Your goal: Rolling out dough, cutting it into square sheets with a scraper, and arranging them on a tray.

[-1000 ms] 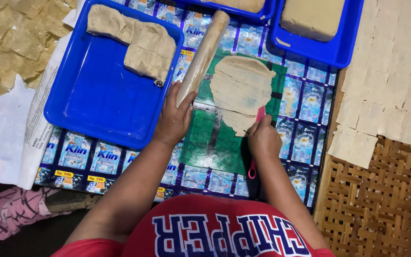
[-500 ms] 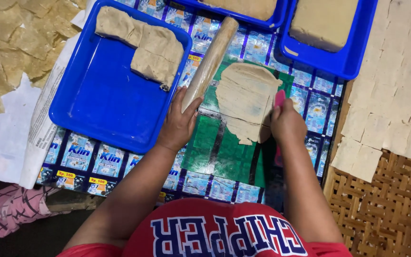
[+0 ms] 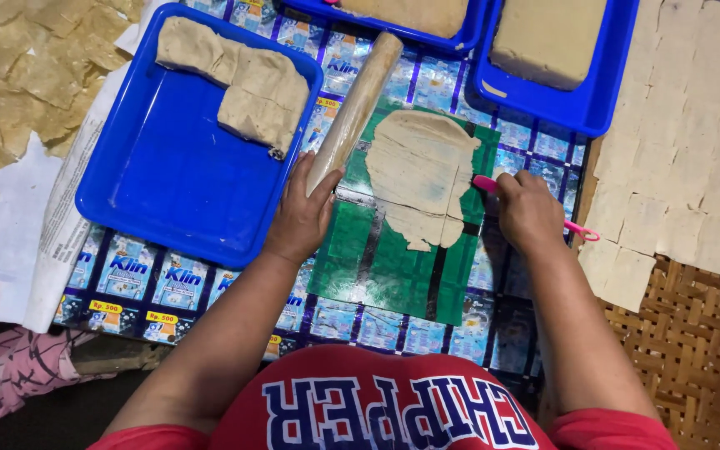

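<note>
Surface: a green mat [image 3: 393,267] on a printed plastic sheet [image 3: 168,279], with woven matting [image 3: 702,350] to the right.
Trays: the blue tray [image 3: 152,183] holds dough slabs [image 3: 247,79].
Hands: your left hand [image 3: 302,217] rests on the rolling pin [image 3: 356,104]; your right hand [image 3: 531,212] grips a pink tool [image 3: 487,184] at the edge of the flat dough [image 3: 418,171].

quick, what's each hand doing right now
Left hand: fingers resting on the lower end of the rolling pin, not closed around it.
Right hand: closed on a pink tool at the dough sheet edge.
</note>
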